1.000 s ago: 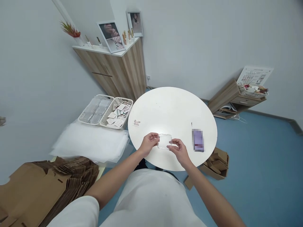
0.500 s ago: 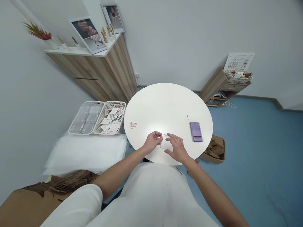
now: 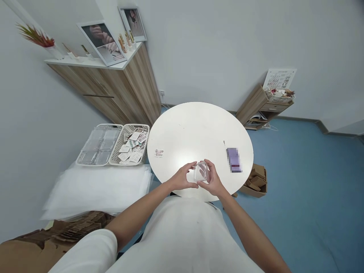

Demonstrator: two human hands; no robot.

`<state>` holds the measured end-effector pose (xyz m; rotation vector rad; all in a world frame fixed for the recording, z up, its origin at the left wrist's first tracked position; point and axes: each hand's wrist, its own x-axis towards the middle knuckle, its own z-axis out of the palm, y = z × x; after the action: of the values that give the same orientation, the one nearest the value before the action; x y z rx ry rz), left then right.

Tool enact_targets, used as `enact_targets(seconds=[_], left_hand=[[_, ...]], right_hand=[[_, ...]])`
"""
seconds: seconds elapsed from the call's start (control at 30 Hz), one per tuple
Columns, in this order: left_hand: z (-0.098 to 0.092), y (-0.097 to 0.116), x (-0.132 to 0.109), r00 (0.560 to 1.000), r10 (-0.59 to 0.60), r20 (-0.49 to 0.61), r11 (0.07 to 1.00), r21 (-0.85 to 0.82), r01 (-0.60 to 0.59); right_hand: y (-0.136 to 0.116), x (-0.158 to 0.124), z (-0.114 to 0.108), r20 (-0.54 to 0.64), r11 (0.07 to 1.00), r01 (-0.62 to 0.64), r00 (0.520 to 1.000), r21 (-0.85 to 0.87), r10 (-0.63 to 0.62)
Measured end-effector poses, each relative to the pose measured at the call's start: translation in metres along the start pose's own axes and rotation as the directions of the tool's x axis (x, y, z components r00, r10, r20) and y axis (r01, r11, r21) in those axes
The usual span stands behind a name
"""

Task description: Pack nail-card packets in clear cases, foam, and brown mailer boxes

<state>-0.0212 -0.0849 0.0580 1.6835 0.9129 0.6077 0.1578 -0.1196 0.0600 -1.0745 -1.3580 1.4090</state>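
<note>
Clear box sits between both hands

The clear box [image 3: 201,171] is the middle thing, over the near part of the round white worktop [image 3: 196,125]. The left grip [image 3: 182,179] is just to the left of the box. Its fingers are at the far left corner and its thumb is by the near left corner, with a gap between palm and box. The right grip [image 3: 215,182] is closer in: it curls around the right side of the box, with its thumb along the near edge. Both look closed on the box, the right one more fully.

The box looks almost square with round corners, so I can't tell which side is longer. It is see-through and shiny, and pinkish finger shapes show through it. I can't tell if its bottom touches the worktop, or if it has a lid on.

A small printed card [image 3: 159,153] lies left of the box and a bit farther away. A blurred purple thing [image 3: 233,160] lies to its right. Well to the left of the box is a white basket [image 3: 115,155] full of cards.
</note>
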Motion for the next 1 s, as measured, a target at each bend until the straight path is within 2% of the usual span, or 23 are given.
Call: enact_targets(seconds=[0.13,0.43,0.7,1.0], left_hand=[[-0.004,0.002,0.000,0.999,-0.001,-0.051,0.999,0.041,0.003],[-0.013,0.002,-0.003,0.993,0.057,-0.105,0.994,0.098,-0.047],[-0.021,0.013,0.000,0.991,0.125,-0.038,0.978,0.173,-0.117],[-0.020,0.021,-0.006,0.992,0.124,0.001,0.964,0.239,-0.121]], right_hand=[[0.001,0.002,0.000,-0.018,0.999,-0.001,1.000,0.052,0.002],[-0.002,-0.004,-0.008,-0.022,0.997,-0.055,0.998,-0.046,0.054],[-0.009,-0.013,-0.014,-0.032,0.980,-0.081,0.997,-0.182,0.077],[-0.008,-0.023,-0.015,-0.024,0.961,-0.120,0.993,-0.250,0.117]])
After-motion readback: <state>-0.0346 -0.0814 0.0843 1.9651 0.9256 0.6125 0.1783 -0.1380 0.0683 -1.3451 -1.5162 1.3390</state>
